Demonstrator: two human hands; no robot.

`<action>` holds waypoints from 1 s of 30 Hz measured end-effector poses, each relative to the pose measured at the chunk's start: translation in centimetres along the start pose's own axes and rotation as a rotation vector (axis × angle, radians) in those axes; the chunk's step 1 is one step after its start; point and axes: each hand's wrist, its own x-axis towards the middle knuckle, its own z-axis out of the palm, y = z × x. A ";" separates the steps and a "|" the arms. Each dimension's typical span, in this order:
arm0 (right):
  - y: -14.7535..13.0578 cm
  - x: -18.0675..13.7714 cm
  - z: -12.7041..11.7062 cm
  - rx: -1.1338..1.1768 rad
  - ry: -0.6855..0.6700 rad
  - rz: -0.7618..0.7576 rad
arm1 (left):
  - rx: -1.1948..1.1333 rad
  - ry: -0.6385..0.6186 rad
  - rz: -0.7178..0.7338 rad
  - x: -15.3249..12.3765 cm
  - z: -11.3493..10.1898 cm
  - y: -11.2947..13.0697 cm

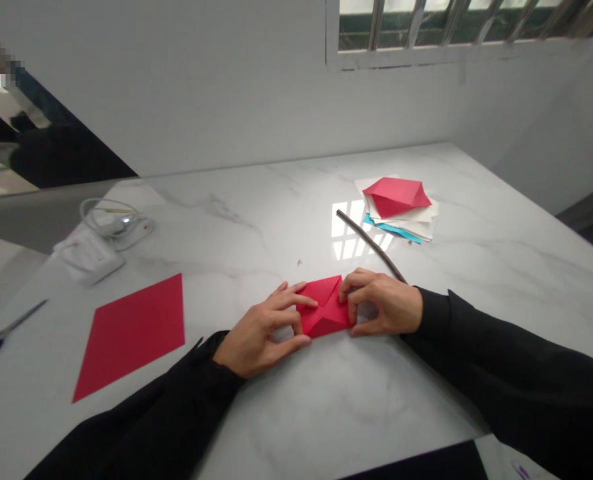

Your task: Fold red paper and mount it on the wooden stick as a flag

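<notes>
A small red folded paper (323,308), shaped like an envelope with flaps meeting near its middle, lies on the white marbled table between my hands. My left hand (263,330) holds its left end, one fingertip pressing on top and the thumb at the near corner. At the right end, my right hand (381,302) pinches the edge with curled fingers and thumb. Beyond the right hand lies a thin dark stick (369,241), its near end hidden behind the wrist. A flat sheet of red paper (136,333) rests to the left of my left forearm.
At the back right is a pile of folded papers (399,197), red on top with white and blue below. Scissors (6,337) lie at the far left. A white charger with a coiled cable (93,253) sits behind the red sheet. A barred window (451,30) is above.
</notes>
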 end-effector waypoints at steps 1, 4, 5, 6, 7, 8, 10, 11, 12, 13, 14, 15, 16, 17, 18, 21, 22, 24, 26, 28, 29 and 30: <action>0.0 0.0 0.0 -0.002 -0.004 0.001 | -0.004 0.004 0.001 0.0 0.0 0.0; 0.1 -0.1 -0.1 -0.007 -0.018 0.010 | -0.021 0.014 -0.003 0.1 0.1 0.0; 0.1 -0.1 -0.1 -0.008 -0.022 0.011 | -0.027 0.017 -0.007 0.1 0.1 0.0; 0.1 -0.1 -0.2 -0.009 -0.029 0.009 | -0.030 0.021 -0.011 0.1 0.1 0.0; 0.1 -0.1 -0.2 -0.011 -0.036 0.005 | -0.032 0.023 -0.014 0.1 0.2 0.0; 0.1 -0.1 -0.3 -0.011 -0.043 0.000 | -0.031 0.025 -0.016 0.1 0.3 -0.1; 0.1 -0.1 -0.3 -0.011 -0.048 -0.011 | -0.023 0.027 -0.016 0.1 0.3 -0.1; 0.0 0.0 -0.3 -0.010 -0.046 -0.017 | -0.017 0.027 -0.016 0.1 0.4 -0.2; 0.0 0.0 -0.2 -0.009 -0.040 -0.021 | -0.011 0.027 -0.015 0.1 0.4 -0.2; 0.0 0.0 -0.1 -0.009 -0.032 -0.024 | -0.005 0.026 -0.015 0.2 0.4 -0.2; -0.1 0.1 0.0 -0.011 -0.021 -0.023 | -0.001 0.025 -0.015 0.2 0.4 -0.2; -0.1 0.1 0.2 -0.016 -0.005 -0.019 | 0.002 0.023 -0.014 0.2 0.3 -0.2; -0.1 0.1 0.4 -0.022 0.014 -0.010 | 0.005 0.020 -0.013 0.3 0.3 -0.1; -0.2 0.1 0.5 -0.028 0.034 0.000 | 0.007 0.018 -0.013 0.3 0.3 -0.1; -0.3 0.1 0.7 -0.032 0.054 0.006 | 0.010 0.016 -0.012 0.4 0.3 0.0; -0.4 0.2 1.0 -0.035 0.085 0.012 | 0.024 0.011 -0.005 0.4 0.2 0.1; -0.5 0.2 1.0 -0.034 0.086 0.016 | 0.027 0.011 -0.004 0.4 0.2 0.2; -0.6 0.2 1.0 -0.031 0.085 0.029 | 0.025 0.013 -0.006 0.4 0.3 0.2; -0.7 0.3 1.0 -0.026 0.079 0.037 | 0.013 0.022 -0.016 0.5 0.4 0.3; -0.9 0.3 0.9 -0.024 0.075 0.043 | -0.001 0.031 -0.027 0.5 0.4 0.4; -0.9 0.3 0.9 -0.027 0.073 0.046 | -0.005 0.034 -0.031 0.5 0.4 0.4; -1.0 0.3 0.8 -0.030 0.072 0.049 | -0.008 0.038 -0.033 0.6 0.4 0.5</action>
